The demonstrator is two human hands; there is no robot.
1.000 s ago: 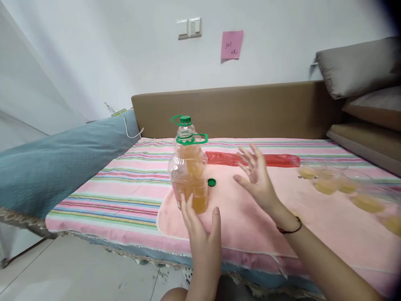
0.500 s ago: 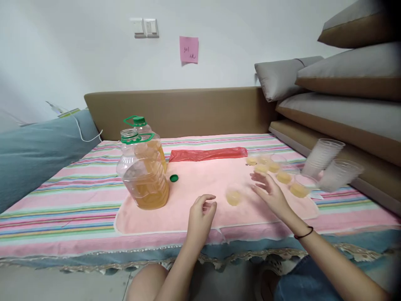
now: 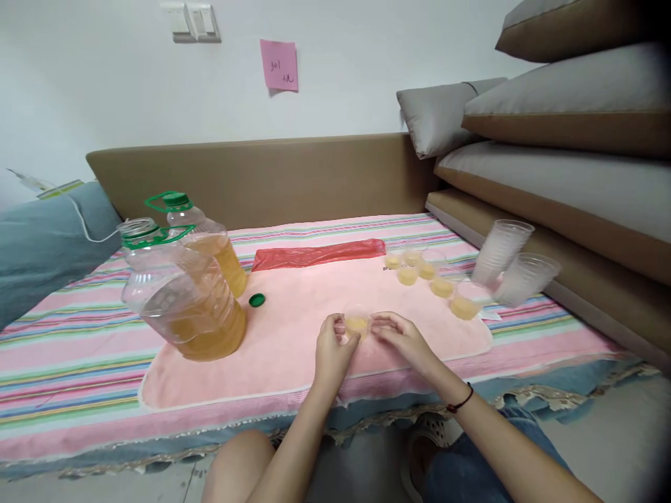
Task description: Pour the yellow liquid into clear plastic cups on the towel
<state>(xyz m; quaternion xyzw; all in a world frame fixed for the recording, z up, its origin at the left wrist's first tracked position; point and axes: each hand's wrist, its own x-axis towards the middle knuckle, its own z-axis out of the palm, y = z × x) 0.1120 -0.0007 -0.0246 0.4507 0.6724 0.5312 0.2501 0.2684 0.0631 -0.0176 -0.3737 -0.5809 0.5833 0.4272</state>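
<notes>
A clear plastic cup [image 3: 357, 323] with a little yellow liquid stands near the front of the pink mat. My left hand [image 3: 334, 349] is curled round its left side, thumb in front. On the other side the fingers of my right hand [image 3: 401, 339] bend against the cup's right wall. To the right behind it, several similar cups [image 3: 465, 302] hold yellow liquid. Two large clear jugs of yellow liquid are on the left. The front jug [image 3: 204, 318] has no cap on, and the rear jug [image 3: 223, 258] wears a green one.
A loose green cap [image 3: 256, 300] lies beside the jugs. Behind the mat [image 3: 210, 384] is a folded red plastic bag [image 3: 319, 255]. Two leaning stacks of nested cups [image 3: 500, 248] are at the right, near piled cushions [image 3: 550, 164]. The bed's front edge is close to my knees.
My right hand has come back from beside the filled cups to the front cup. My left hand has closed in on that cup too. The view has swung right.
</notes>
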